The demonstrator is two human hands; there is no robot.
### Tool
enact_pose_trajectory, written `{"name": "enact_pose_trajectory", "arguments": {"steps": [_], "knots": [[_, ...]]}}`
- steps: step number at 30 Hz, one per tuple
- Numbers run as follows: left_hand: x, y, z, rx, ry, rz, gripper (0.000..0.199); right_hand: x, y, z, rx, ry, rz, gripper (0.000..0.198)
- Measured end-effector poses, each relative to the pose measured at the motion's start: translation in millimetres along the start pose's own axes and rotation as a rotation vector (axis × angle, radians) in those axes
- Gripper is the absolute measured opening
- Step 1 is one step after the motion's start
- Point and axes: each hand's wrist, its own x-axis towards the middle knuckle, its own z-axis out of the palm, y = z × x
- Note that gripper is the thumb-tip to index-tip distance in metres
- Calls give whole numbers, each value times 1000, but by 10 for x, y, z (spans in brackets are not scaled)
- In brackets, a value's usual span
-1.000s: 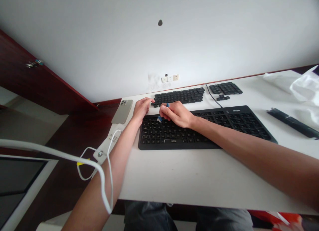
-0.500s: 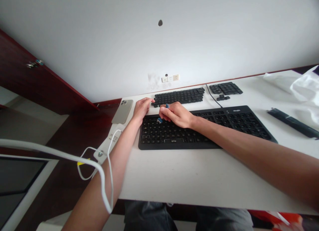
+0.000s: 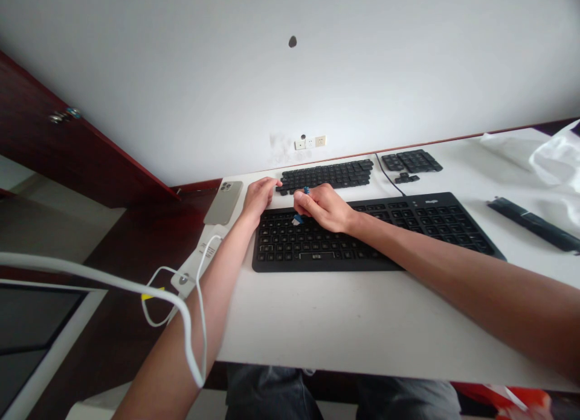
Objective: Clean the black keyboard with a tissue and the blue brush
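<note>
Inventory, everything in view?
desk: 1, white, centre
wall: 1, white, back
sockets: 3, cream, wall
door: 1, maroon, left
keyboard: 1, black, on desk
keycaps: many, black, desk back
brush: 1, blue/white, over keyboard
cable: 1, black, behind keyboard
bar: 1, black, right
bag: 1, white, right
phone: 1, grey, left
power strip: 1, white, left
cords: some, white, lower left
panel: 1, dark, lower left
unclear item: 1, red, lower right
legs: 2, grey-trousered, bottom
left hand: 1, by keycaps
right hand: 1, holding brush

White table (image 3: pixel 339 323) under black keyboard (image 3: pixel 281 239), loose keycaps (image 3: pixel 338 174), phone (image 3: pixel 223 204), dark strip (image 3: pixel 534 224) and, apparently, a plastic bag (image 3: pixel 553 159).
</note>
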Motion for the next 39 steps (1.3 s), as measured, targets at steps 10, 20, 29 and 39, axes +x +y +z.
{"name": "enact_pose_trajectory", "arguments": {"steps": [10, 20, 29, 39], "knots": [[-13, 14, 7, 12, 13, 3, 22, 6, -4, -1, -29, 49, 14, 68], [-4, 0, 1, -12, -1, 9, 24, 1, -8, -13, -29, 9, -5, 65], [0, -8, 3, 15, 14, 6, 22, -1, -13, -8, -12, 41, 3, 69], [2, -10, -4, 1, 4, 0, 24, 4, 3, -16, -5, -40, 27, 64]]}}
